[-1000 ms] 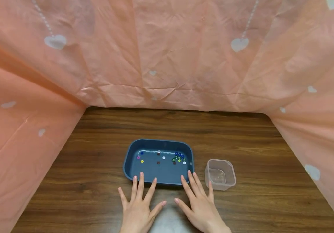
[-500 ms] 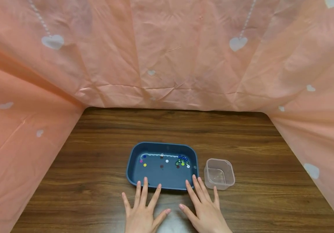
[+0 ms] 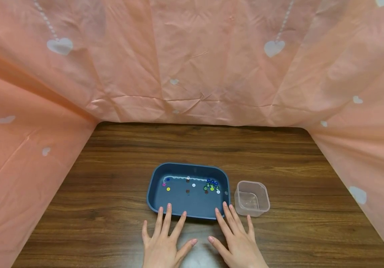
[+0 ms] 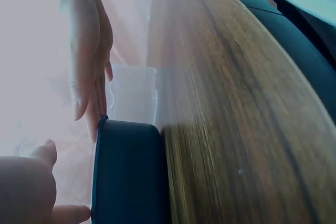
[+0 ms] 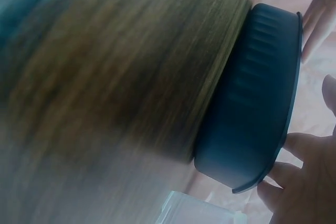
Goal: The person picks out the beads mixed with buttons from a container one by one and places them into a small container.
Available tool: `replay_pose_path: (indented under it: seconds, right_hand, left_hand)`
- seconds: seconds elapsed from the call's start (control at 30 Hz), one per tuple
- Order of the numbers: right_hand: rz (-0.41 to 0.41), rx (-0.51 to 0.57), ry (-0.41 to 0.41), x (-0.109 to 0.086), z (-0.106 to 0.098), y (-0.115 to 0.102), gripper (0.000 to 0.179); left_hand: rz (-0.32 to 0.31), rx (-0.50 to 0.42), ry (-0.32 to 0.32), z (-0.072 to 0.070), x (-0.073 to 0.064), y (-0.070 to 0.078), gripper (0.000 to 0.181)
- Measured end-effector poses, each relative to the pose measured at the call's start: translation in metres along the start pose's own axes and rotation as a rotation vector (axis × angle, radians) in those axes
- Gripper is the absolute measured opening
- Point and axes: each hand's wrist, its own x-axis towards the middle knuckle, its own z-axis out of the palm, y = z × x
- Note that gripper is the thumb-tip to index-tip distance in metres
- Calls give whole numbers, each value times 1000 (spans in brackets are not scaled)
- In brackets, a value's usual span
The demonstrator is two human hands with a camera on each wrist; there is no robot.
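Observation:
A dark blue rectangular tray (image 3: 192,206) with rounded corners stands on the wooden table, small round pieces scattered over its floor. Blue and green glassy pieces (image 3: 210,183) cluster at its right; pink, yellow, brown and white button-like discs (image 3: 168,189) lie elsewhere in it. My left hand (image 3: 162,240) is spread flat with straight fingers, its fingertips at the tray's near rim. My right hand (image 3: 240,242) spreads likewise over the near right corner, and in the right wrist view its fingertips (image 5: 302,142) touch the rim. Neither hand holds anything.
Just right of the tray stands a clear square plastic container (image 3: 252,199), close to the right hand's fingers. Behind and at both sides of the table (image 3: 111,149) hangs a pink curtain (image 3: 192,67) with white hearts.
The tray has shifted a little to the right and nearer, closing part of its gap to the clear container. Both hands have moved along with it, fingers still spread.

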Motion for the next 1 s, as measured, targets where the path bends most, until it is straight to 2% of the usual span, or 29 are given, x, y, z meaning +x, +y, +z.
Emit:
replay_pose_path:
  seconds: [0.17, 0.37, 0.67, 0.83, 1.0]
  right_hand:
    - [-29, -36, 26, 0, 1, 2, 68]
    - [-58, -33, 58, -2, 2, 5, 68]
    - [-83, -20, 110, 3, -7, 12, 71]
    - [-40, -27, 117, 4, -12, 18, 71]
    - [-3, -23, 99, 5, -17, 23, 71]
  left_hand:
    - [7, 2, 4, -1, 2, -1, 69]
    - [3, 8, 6, -2, 1, -1, 70]
    - [-36, -85, -79, -12, 13, -9, 69]
    - [-56, -136, -96, -16, 21, -15, 68]
    - [-56, -195, -45, -16, 29, -21, 63]
